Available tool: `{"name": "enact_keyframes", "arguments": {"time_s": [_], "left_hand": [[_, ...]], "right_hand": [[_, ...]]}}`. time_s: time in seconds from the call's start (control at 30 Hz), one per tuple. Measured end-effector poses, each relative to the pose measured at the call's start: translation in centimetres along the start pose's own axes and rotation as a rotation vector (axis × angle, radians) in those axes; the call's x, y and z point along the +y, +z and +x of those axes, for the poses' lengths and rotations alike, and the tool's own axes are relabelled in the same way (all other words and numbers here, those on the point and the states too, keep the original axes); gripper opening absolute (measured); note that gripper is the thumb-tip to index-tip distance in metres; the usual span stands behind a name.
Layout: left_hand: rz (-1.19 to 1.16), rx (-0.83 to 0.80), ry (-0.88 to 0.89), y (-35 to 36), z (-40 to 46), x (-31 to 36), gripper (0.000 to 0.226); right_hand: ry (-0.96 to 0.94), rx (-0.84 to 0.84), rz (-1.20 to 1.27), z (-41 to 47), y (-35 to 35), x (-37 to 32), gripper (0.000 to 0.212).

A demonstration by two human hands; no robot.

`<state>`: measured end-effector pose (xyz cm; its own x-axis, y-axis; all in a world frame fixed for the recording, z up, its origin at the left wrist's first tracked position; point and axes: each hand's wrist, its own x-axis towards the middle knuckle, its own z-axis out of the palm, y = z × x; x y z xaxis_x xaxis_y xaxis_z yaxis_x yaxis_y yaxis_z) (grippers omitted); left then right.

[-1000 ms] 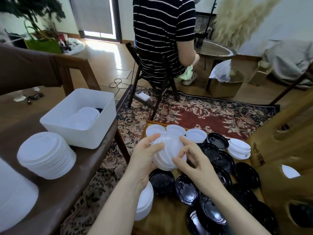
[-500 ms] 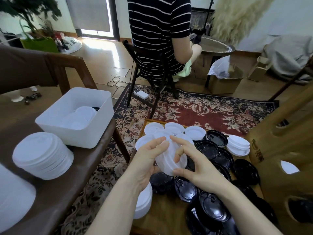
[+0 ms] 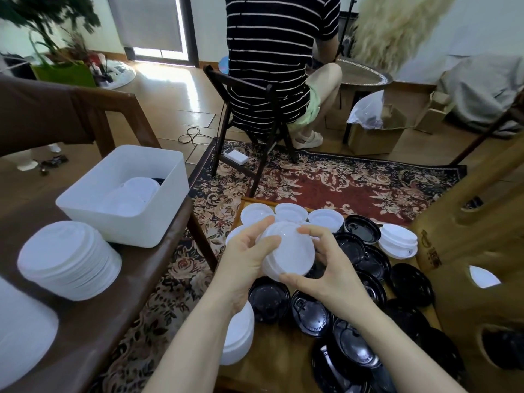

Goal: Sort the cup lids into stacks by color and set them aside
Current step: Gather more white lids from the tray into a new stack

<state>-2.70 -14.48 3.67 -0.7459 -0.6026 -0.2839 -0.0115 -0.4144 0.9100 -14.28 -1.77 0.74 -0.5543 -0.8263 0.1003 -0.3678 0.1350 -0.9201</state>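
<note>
Fingers of both my left hand (image 3: pixel 246 258) and right hand (image 3: pixel 330 269) grip a small stack of white lids (image 3: pixel 289 255), now tilted and squared compared with a second ago, ready to set aside.

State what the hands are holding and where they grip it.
Both hands, left and right, hold a small stack of white lids by its rim, on opposite sides.

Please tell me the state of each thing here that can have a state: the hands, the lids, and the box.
left hand: grips the held white lids.
right hand: grips the same lids.
held white lids: lifted, tilted, above the tray.
black lids: loose, overlapping, unsorted.
tall white stack: stacked on the side table.
white bin: open, white lids inside.
</note>
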Motion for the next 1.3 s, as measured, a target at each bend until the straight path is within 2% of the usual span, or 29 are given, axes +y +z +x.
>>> {"name": "enact_keyframes", "arguments": {"time_s": [0.2, 0.37, 0.43, 0.53, 0.6, 0.73, 0.8, 0.97, 1.07, 1.17, 1.23, 1.3], "left_hand": [[0.01, 0.099, 0.009, 0.3, -0.2, 0.2, 0.034], [0.007, 0.001, 0.008, 0.0, -0.3, 0.2, 0.042], [0.016, 0.058, 0.036, -0.4, -0.1, 0.1, 0.046], [0.001, 0.238, 0.097, -1.5, 0.6, 0.5, 0.042], [-0.074, 0.296, 0.104, -2.4, 0.9, 0.9, 0.037], [-0.121, 0.33, 0.064, -3.3, 1.3, 0.9, 0.039], [-0.12, 0.339, 0.05, -3.3, 1.5, 0.8, 0.043], [-0.118, 0.363, 0.027, -3.6, 1.9, 0.7, 0.038], [-0.126, 0.372, 0.006, -3.7, 2.1, 0.6, 0.028], [-0.119, 0.369, -0.002, -3.6, 2.1, 0.5, 0.033], [-0.123, 0.356, -0.015, -3.5, 2.1, 0.4, 0.041], [-0.146, 0.325, -0.043, -3.4, 2.0, 0.3, 0.044]], "right_hand": [[-0.015, 0.022, 0.023, 0.0, 1.1, 0.4, 0.077], [-0.018, -0.043, 0.058, 0.4, 0.2, 0.6, 0.077], [-0.024, -0.08, -0.041, 0.9, -0.6, 1.0, 0.075], [0.003, 0.008, -0.237, 2.1, -2.7, 2.6, 0.06], [0.041, 0.025, -0.401, 2.9, -3.9, 4.4, 0.059], [0.101, -0.15, -0.714, 3.2, -4.3, 7.9, 0.083], [0.116, -0.205, -0.822, 3.0, -4.0, 8.5, 0.087], [0.12, -0.075, -0.901, 2.9, -4.9, 7.5, 0.074], [0.182, -0.007, -0.759, 2.7, -6.3, 6.4, 0.072], [0.257, 0.107, -0.462, 2.5, -7.6, 4.8, 0.07], [0.354, 0.106, -0.267, 2.3, -8.5, 4.0, 0.064], [0.457, 0.055, -0.288, 2.0, -9.2, 3.7, 0.066]]}}
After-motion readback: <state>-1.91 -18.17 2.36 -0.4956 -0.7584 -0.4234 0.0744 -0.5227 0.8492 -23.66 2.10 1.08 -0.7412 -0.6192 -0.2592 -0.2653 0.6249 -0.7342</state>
